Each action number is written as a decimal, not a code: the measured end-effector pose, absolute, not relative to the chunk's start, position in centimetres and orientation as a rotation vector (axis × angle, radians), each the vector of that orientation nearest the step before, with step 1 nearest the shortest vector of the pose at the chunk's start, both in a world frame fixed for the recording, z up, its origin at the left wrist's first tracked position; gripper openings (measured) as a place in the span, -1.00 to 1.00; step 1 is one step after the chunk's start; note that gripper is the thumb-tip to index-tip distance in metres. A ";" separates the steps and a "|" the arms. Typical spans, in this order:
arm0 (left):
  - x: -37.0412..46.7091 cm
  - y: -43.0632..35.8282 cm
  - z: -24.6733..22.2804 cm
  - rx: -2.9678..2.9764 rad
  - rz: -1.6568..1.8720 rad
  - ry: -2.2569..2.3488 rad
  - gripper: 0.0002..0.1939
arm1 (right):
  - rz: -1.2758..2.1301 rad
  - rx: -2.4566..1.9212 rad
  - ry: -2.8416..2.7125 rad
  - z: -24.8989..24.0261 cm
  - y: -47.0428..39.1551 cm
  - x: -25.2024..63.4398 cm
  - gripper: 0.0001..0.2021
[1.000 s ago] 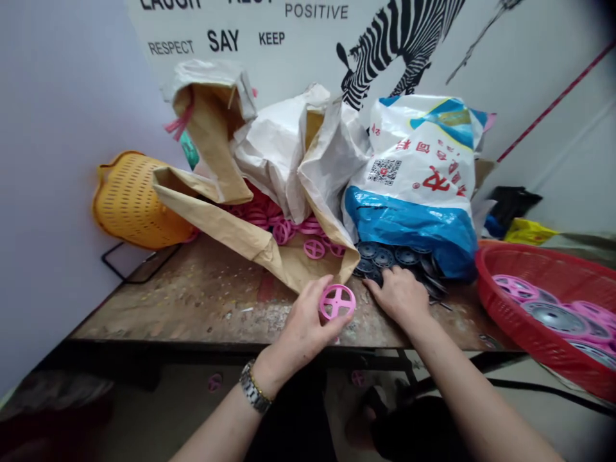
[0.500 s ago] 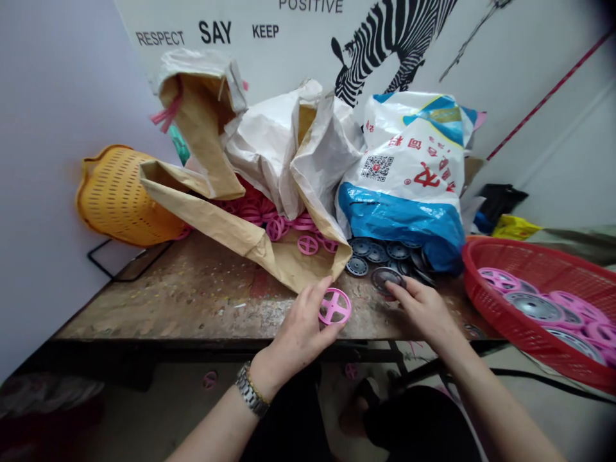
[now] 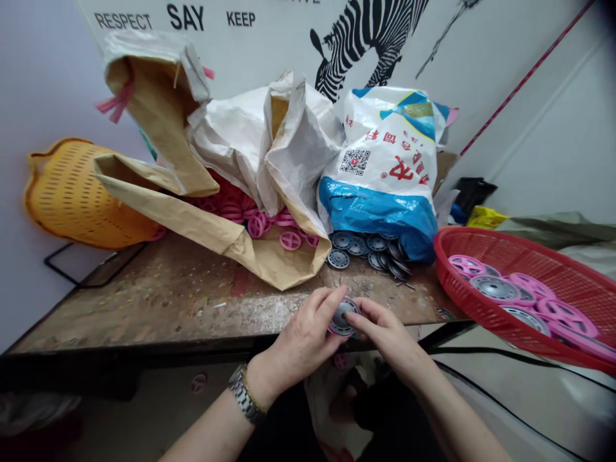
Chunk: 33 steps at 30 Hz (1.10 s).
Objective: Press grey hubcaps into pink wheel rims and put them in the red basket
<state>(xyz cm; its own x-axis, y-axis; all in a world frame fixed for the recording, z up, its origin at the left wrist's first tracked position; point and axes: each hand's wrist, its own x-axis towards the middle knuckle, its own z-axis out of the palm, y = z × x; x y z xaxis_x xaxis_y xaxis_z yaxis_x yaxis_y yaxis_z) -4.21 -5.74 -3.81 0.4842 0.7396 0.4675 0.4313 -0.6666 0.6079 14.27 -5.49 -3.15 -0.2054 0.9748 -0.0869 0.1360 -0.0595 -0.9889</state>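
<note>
One disc (image 3: 341,314) is held between the two hands, by the front edge of the worktop (image 3: 158,301), with one pink wheel (image 3: 337,332) beneath it, of which only a sliver of rim is shown. The left side of the pair is clasped by the curled fingers of the left hand (image 3: 303,337). The disc is pinched by the right hand (image 3: 392,337), its face pressed by the thumb and its right edge met by the fingers.

One plastic bag (image 3: 375,200) is seen, with a heap of grey discs (image 3: 357,246) at its foot, too overlapped to be counted. Many pink wheels (image 3: 290,240) are held in the paper-lined sack (image 3: 212,234); two floor wheels (image 3: 199,383) are seen below. In the one red basket (image 3: 577,279), at least three discs and several pink wheels are mixed. One yellow basket (image 3: 79,192) is tipped sideways at the left.
</note>
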 end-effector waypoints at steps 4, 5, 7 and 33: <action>-3.9 -5.9 -3.8 1.742 0.958 1.006 -0.46 | 1.340 -1.195 -1.328 -2.8 -6.1 14.0 -0.68; -3.8 -6.0 -3.7 1.617 0.914 0.978 -0.54 | 1.342 -1.185 -1.316 -2.7 -6.2 14.0 -0.68; -3.6 -6.2 -3.4 1.464 0.867 0.925 -0.62 | 1.341 -1.176 -1.312 -2.6 -6.5 14.0 -0.69; -2.6 -7.4 -3.0 1.467 0.824 0.974 -0.65 | 1.148 -1.222 -1.283 -3.4 -8.5 13.4 -0.68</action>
<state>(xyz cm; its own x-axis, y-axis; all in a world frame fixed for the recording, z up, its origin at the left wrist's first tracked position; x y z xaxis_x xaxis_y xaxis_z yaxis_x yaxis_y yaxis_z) -2.59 -7.45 -2.98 0.4123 0.9105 -0.0300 0.1210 -0.0221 0.9924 13.36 -8.46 -3.43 -0.0071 0.9990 0.0440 0.0662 0.0444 -0.9968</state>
